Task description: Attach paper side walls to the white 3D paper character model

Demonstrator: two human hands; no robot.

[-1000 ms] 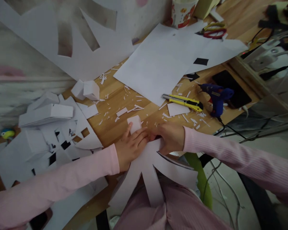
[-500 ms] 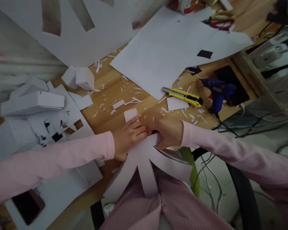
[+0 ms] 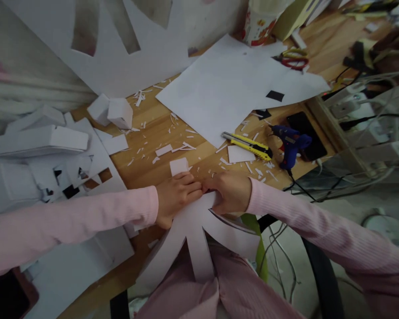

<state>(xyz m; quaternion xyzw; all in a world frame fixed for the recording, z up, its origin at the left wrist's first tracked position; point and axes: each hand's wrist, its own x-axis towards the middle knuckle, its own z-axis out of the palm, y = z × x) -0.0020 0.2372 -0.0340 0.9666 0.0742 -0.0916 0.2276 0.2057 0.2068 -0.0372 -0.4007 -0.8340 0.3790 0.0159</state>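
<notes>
A white foam-board cutout with splayed strips rests at the table's front edge, its strips hanging over my lap. My left hand presses on its upper left part, fingers together along the top edge. Closed around the upper right edge is my right hand, its fingertips meeting those of the left. Whatever lies between the fingertips is hidden. Just beyond my left hand is a small white board piece. A yellow utility knife, blade out, lies past my right hand.
A blue glue gun lies by a black phone on the right. Scissors and a paper cup are behind a large white sheet. White offcuts litter the wooden table; white board models stand left.
The view has shifted, so the table items appear lower and the right-hand ones further left. Both hands stay on the cutout, with little change in grip.
</notes>
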